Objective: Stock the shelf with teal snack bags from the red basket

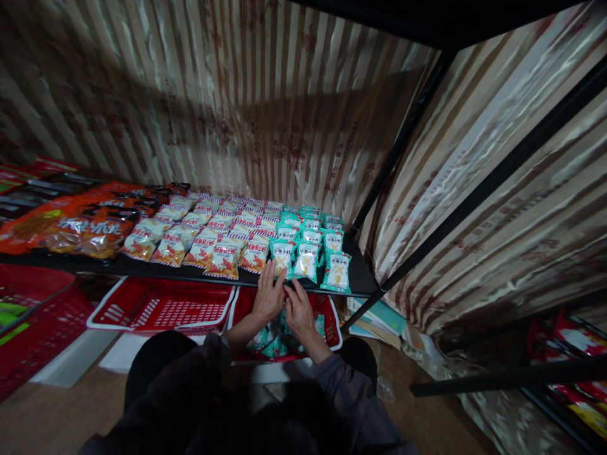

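Observation:
Both hands are at the front edge of a black shelf, by rows of small teal-and-white snack packets. My left hand has its fingers stretched out, with the tips against the lower part of the leftmost front packet. Close beside it, my right hand is at the shelf edge, fingers extended and slightly bent, just below the packets. Neither hand appears to grip anything. Under my forearms, a red basket with a white rim holds more teal packets, partly hidden.
White-and-red snack packets fill the shelf to the left, then larger orange bags. Another red basket sits below. Black shelf posts rise at the right before striped curtains. Papers lie beneath the right corner.

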`<state>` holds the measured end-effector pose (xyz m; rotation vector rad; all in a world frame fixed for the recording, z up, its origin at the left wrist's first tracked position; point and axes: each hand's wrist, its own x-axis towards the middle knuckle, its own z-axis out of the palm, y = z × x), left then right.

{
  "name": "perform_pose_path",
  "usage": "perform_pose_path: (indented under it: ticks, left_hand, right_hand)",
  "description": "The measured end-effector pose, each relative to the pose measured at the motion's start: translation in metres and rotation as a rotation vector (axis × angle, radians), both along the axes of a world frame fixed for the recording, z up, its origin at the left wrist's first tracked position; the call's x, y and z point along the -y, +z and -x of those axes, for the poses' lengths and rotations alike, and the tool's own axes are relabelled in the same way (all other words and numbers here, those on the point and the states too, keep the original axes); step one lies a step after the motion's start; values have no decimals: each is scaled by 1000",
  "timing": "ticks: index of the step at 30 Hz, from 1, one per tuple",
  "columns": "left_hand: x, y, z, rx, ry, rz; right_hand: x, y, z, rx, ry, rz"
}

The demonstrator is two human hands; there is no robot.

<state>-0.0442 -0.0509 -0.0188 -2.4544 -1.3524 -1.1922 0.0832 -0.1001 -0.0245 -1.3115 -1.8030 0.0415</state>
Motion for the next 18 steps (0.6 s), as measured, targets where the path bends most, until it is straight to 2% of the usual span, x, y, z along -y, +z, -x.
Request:
perform_pose_path:
  ticks: [7,12,15,18]
  left_hand:
    - [20,-15,1,11,-11,-8]
    - [40,-29,4,35,-38,79]
    - [42,-28,4,49,-17,88]
    - [33,-17,1,84,41,67]
  right_hand:
    - [9,-11,3,19,38,129]
    - [18,-19,7,8,122,198]
    - [22,-20,7,-32,150,172]
    - [20,-11,2,-103,89,80]
